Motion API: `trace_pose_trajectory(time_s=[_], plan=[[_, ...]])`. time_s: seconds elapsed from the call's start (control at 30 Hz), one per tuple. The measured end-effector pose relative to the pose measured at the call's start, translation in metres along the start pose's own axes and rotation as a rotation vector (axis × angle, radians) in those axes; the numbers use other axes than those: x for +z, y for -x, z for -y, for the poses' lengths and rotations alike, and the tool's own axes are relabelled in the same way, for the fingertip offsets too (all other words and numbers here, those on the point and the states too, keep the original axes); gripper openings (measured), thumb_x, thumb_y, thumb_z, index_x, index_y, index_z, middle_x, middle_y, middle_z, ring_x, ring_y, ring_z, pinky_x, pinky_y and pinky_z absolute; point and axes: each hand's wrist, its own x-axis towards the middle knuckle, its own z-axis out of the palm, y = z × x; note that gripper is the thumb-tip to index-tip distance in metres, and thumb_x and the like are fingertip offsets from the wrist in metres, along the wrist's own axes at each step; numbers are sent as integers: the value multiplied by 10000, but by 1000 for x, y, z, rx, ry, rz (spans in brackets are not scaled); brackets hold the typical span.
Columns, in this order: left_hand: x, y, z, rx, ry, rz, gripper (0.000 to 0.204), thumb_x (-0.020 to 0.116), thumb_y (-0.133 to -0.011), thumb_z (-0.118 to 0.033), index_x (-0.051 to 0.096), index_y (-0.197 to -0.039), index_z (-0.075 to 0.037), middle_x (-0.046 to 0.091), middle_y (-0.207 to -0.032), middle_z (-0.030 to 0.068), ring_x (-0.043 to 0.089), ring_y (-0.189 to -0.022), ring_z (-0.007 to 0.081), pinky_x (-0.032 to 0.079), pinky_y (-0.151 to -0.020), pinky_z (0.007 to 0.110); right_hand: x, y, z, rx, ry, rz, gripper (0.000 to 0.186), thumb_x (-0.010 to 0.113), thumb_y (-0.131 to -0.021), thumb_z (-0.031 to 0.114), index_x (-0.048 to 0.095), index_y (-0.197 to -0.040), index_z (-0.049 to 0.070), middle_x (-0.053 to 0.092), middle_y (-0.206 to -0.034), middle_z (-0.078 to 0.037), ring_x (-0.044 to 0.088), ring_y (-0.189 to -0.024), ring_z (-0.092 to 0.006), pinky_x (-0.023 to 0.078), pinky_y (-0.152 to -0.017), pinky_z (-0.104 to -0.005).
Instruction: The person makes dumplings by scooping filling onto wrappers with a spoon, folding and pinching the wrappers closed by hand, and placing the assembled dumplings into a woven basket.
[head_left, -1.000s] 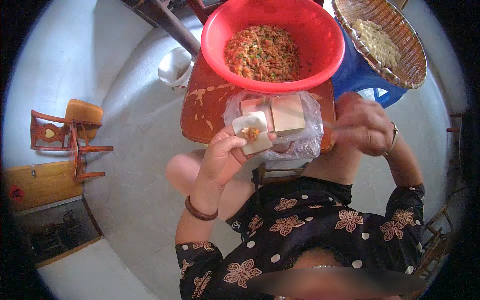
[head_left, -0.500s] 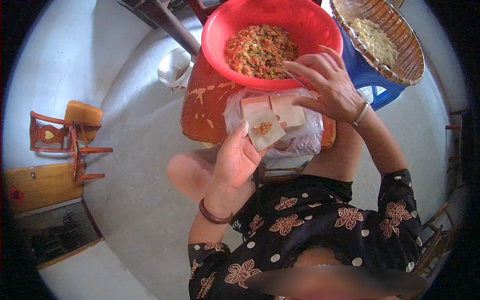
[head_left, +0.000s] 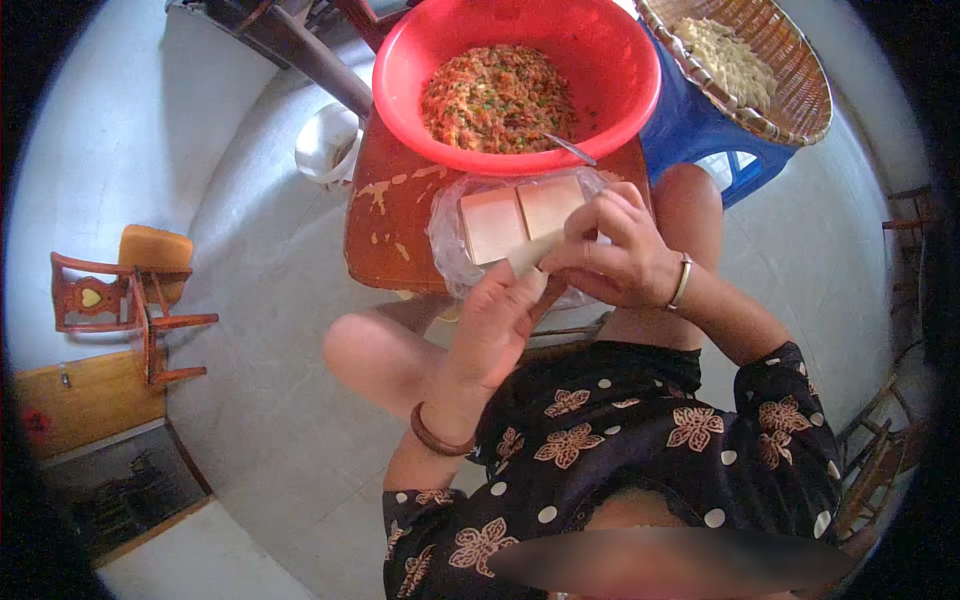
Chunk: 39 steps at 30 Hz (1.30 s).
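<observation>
Wrapper (head_left: 531, 254): between our hands, near the wrapper stacks (head_left: 493, 224)
Left hand (head_left: 490, 325): we grasp its left side
Right hand (head_left: 625, 255): we pinch its right side
Fold: we should press evenly, gently, avoiding tears

Hands (head_left: 622, 258) pinching pale wrapper (head_left: 528, 257), square stacks (head_left: 493, 227), red basin (head_left: 615, 65), chopped mixture (head_left: 495, 95), metal utensil (head_left: 574, 151)

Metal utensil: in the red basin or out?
In. The metal utensil crosses the red basin's near rim, its other end reaching into the filling. Left hand and right hand are at the wrapper.
</observation>
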Motion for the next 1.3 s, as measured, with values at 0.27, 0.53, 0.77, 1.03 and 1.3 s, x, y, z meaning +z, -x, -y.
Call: trace_pose_trajectory(time_s=[0.27, 0.53, 0.77, 1.03, 1.3], plan=[[14, 9, 12, 266, -220, -168, 293, 489, -1021, -211, 572, -1168, 29, 660, -1030, 115, 666, -853, 188, 572, -784, 326, 11, 21, 23, 680, -717, -125, 391, 744, -827, 157, 627, -1186, 53, 552, -862, -5, 541, -770, -129, 447, -694, -292], [13, 9, 21, 248, -410, -182, 150, 541, -1003, -165, 597, -1031, -30, 518, -672, -39, 421, -533, 23, 325, -456, 179, 26, 26, 37, 932, -1309, -193, 160, 677, -913, 105, 653, -1033, 1, 645, -850, 6, 596, -698, -44, 485, -583, -197], [10, 6, 14, 329, -624, -221, 84, 604, -966, -101, 575, -978, -23, 562, -770, -49, 451, -663, -9, 364, -560, 163, 15, 27, 21, 415, -538, -112, 116, 714, -880, 107, 655, -926, 19, 633, -803, -8, 597, -677, -62, 486, -562, -247], [4, 1, -5, 608, -1335, 83, 192, 548, -994, -191, 589, -999, -3, 618, -775, 94, 604, -666, 192, 467, -590, 319, 15, 19, 31, 932, -1468, 38, 175, 745, -855, 117, 601, -904, 30, 613, -768, 0, 610, -685, -66, 490, -525, -232], [11, 3, 3, 406, -490, -116, 156, 593, -960, -140, 648, -1023, -8, 634, -884, 58, 575, -723, 102, 462, -601, 222, 22, 27, 32, 931, -1484, -176, 133, 691, -901, 108, 635, -989, 25, 667, -864, -8, 608, -712, -45, 491, -541, -190]])
